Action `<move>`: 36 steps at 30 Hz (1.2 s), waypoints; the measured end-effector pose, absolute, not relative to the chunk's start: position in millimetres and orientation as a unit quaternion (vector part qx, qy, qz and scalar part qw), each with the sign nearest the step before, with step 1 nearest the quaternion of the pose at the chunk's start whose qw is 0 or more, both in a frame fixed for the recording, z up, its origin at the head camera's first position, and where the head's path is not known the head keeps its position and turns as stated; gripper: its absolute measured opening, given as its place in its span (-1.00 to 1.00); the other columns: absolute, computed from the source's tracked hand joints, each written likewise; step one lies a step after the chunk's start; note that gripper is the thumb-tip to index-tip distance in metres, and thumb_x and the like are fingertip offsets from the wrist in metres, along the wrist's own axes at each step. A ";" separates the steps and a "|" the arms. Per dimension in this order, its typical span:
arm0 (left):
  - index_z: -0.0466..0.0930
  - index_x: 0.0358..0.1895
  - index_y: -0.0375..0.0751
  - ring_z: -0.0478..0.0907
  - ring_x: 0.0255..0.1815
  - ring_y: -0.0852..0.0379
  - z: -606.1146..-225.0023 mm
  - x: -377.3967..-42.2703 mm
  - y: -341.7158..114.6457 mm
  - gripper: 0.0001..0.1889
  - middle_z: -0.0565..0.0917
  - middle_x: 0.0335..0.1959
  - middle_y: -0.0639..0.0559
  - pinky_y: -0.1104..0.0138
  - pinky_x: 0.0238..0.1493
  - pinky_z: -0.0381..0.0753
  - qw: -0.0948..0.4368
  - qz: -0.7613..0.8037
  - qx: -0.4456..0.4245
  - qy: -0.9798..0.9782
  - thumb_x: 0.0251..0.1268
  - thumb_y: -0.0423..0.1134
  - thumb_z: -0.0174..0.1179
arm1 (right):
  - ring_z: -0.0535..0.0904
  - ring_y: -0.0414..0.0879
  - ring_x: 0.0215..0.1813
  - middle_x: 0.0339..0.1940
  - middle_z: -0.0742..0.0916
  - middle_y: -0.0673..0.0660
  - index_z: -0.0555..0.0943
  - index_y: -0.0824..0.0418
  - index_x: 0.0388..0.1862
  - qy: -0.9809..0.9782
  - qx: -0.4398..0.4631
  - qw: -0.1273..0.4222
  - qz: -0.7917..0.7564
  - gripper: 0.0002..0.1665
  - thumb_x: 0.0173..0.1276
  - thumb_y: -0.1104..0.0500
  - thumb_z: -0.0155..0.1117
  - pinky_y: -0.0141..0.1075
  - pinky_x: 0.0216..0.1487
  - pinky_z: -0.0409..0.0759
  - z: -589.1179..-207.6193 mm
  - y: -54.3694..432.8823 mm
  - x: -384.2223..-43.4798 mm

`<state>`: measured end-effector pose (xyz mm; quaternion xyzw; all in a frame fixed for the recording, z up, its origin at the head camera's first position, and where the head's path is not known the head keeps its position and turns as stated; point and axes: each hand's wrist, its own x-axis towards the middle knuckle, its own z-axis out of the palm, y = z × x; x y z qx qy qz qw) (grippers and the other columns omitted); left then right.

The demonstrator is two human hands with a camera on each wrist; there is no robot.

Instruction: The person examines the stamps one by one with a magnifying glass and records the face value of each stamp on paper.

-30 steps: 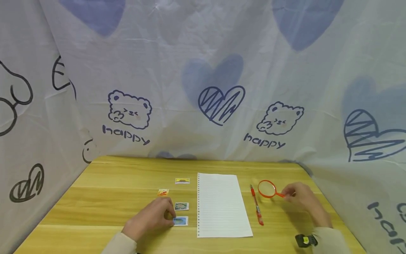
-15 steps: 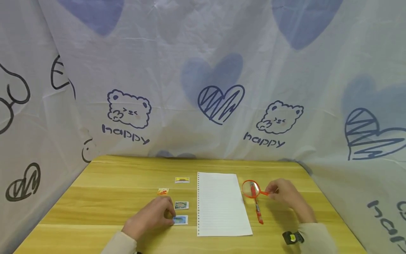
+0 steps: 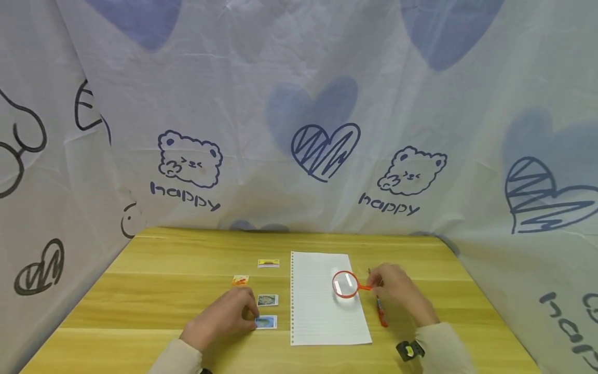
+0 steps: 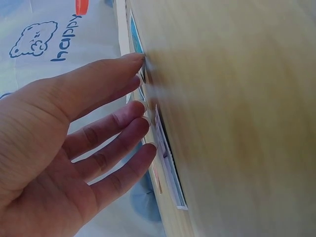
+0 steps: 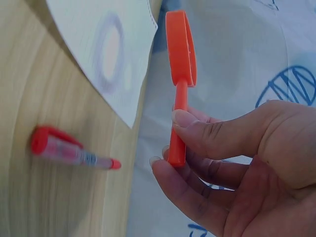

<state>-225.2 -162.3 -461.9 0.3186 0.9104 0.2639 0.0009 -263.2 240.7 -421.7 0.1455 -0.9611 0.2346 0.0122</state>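
Observation:
My right hand (image 3: 399,291) pinches the short handle of a red-orange magnifying glass (image 5: 177,49) between thumb and fingers. The lens hangs over the right part of a lined white sheet (image 3: 322,322) and casts a round shadow there. At the left, my left hand (image 3: 221,316) has thumb and index finger at the left edge of a blue stamp (image 3: 267,322), pinching it; the other fingers are loosely bent. A green-patterned stamp (image 3: 268,299) lies just beyond it. Farther back are an orange-and-yellow stamp (image 3: 240,280) and a yellow stamp (image 3: 268,263).
A red pen (image 5: 74,150) lies on the wooden table (image 3: 154,291), right of the sheet and partly beneath my right hand in the head view. A printed cloth (image 3: 261,197) hangs behind the table and along its sides.
My right hand has carried the magnifying glass leftward, past the pen and over the sheet's right side. The left hand has stayed at the blue stamp.

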 end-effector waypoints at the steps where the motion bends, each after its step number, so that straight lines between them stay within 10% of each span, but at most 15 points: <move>1: 0.83 -0.32 -0.17 0.59 -0.27 0.22 -461.7 -225.4 -162.2 -0.85 0.69 -0.30 0.12 0.41 -0.20 0.62 0.001 0.265 0.318 0.910 -0.01 -0.35 0.56 | 0.49 -0.16 -0.38 -0.51 0.67 -0.01 0.70 0.20 -0.47 -0.962 0.140 0.008 0.233 -0.78 0.11 0.50 0.45 -0.31 -0.29 0.53 -420.7 237.5 -262.5; 36: 0.83 -0.29 -0.16 0.58 -0.25 0.24 -462.5 -224.8 -163.1 -0.85 0.68 -0.28 0.12 0.41 -0.19 0.62 0.010 0.261 0.315 0.912 0.03 -0.34 0.56 | 0.47 -0.19 -0.42 -0.56 0.65 -0.03 0.70 0.19 -0.53 -0.949 0.199 0.010 0.245 -0.75 0.09 0.50 0.50 -0.41 -0.36 0.46 -424.6 171.9 -247.4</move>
